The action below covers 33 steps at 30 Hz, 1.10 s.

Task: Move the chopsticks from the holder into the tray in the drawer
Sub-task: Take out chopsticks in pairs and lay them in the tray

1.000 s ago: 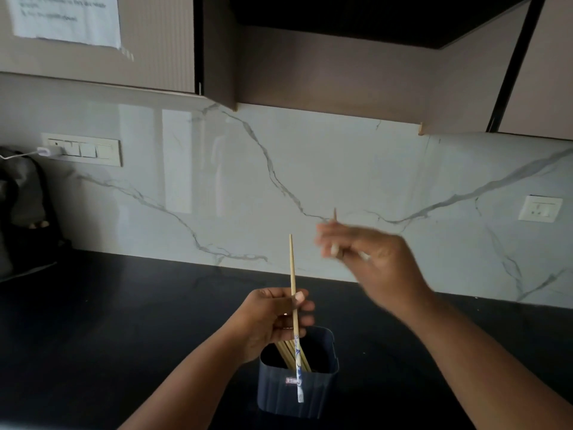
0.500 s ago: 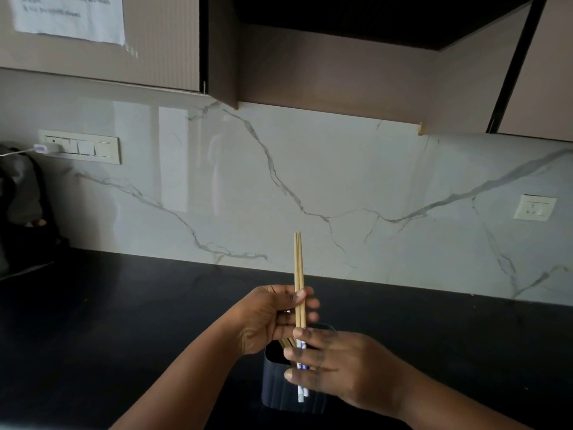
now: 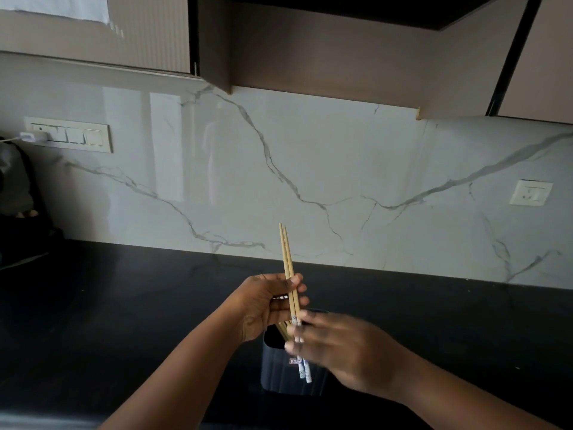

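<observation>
Chopsticks [image 3: 289, 274], a pair of pale wooden sticks, stand nearly upright above a dark countertop [image 3: 124, 321], their long axis close to vertical with a slight lean of the upper ends to the left. The plain, narrow tips point up toward the marble-patterned backsplash [image 3: 341, 169], while the lower ends, wrapped in white paper with a blue print, point down and show in front of the dark ribbed holder [image 3: 273, 367]. The two sticks lie side by side and touching, almost parallel. The left hand [image 3: 266, 305] grips them around the middle, thumb and fingers curled and pressed against the shafts. The right hand [image 3: 341, 349], blurred, sits just beside and below, in front of the holder, its fingers close together by the wrapped lower part of the pair; whether they pinch the sticks cannot be told. More wooden sticks rest inside the holder, leaning against its left rim beneath the left hand. The holder stands on the countertop, a small label on its front wall. On the backsplash are a switch panel [image 3: 71, 135] at the left with a white plug in it and a single socket [image 3: 530, 192] at the right. Brown wall cabinets [image 3: 310, 41] hang overhead.
</observation>
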Each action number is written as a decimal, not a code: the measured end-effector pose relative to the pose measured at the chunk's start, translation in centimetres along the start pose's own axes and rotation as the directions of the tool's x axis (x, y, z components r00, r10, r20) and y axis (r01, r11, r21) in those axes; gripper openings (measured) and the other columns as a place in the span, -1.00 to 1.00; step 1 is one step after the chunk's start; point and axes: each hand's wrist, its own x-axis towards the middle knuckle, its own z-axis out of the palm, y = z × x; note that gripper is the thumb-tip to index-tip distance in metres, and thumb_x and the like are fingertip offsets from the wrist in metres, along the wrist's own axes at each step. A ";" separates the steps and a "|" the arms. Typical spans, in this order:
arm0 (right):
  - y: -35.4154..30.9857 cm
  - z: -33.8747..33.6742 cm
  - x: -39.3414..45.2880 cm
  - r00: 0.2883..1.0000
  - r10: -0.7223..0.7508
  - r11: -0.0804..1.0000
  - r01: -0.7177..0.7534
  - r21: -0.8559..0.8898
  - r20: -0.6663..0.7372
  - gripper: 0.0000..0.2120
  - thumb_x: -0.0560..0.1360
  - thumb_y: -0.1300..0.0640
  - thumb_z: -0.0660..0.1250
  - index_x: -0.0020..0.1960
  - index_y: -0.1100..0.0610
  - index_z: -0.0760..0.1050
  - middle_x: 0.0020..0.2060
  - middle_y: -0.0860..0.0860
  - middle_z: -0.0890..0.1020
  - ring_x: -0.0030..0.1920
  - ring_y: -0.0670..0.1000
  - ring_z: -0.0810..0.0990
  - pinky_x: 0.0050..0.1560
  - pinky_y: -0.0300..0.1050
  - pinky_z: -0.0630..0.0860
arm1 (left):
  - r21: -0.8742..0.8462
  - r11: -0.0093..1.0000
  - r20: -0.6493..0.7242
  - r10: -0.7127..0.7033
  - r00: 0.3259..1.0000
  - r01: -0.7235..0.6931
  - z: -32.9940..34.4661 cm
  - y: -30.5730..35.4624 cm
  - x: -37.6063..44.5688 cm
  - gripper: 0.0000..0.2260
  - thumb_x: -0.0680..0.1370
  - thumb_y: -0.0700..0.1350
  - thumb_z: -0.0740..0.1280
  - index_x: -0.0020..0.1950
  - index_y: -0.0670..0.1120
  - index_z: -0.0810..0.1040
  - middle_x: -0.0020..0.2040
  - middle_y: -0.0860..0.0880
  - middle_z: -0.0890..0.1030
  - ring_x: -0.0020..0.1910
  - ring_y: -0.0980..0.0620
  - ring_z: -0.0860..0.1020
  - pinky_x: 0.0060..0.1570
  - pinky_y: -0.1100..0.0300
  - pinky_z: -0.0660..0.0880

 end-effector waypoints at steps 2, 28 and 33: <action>0.3 -0.6 0.8 0.970 0.201 0.973 -0.182 0.145 -0.134 -0.59 0.50 0.29 0.31 0.30 0.03 0.45 0.23 0.01 0.60 0.30 -0.04 0.50 0.33 -0.19 0.39 | 0.051 0.999 -0.001 0.006 1.000 -0.006 -0.1 0.0 0.0 -0.71 0.34 -0.14 0.46 0.02 -0.23 0.65 -0.12 -0.15 0.70 -0.23 -0.04 0.67 -0.28 0.13 0.63; 4.2 0.6 5.3 0.310 0.755 -0.388 -0.500 0.774 0.578 -0.89 0.39 0.32 0.45 -0.07 0.26 0.62 -0.16 0.20 0.71 -0.18 0.11 0.71 -0.24 -0.08 0.65 | 0.397 0.918 0.103 -0.042 0.994 -0.003 -0.8 -3.4 1.5 -0.79 0.48 -0.15 0.44 0.04 -0.25 0.64 -0.02 -0.19 0.70 -0.07 -0.09 0.68 -0.02 0.01 0.63; 2.0 0.8 3.9 0.360 0.844 -0.100 -0.623 0.776 0.398 -0.88 0.41 0.27 0.48 -0.13 0.06 0.66 -0.20 0.04 0.74 -0.15 -0.01 0.72 -0.16 -0.22 0.64 | 0.715 0.652 0.117 0.244 0.963 -0.252 -3.7 -5.9 0.8 -0.62 0.47 0.25 0.32 0.02 -0.02 0.69 -0.15 -0.03 0.72 -0.13 0.08 0.68 -0.12 0.19 0.59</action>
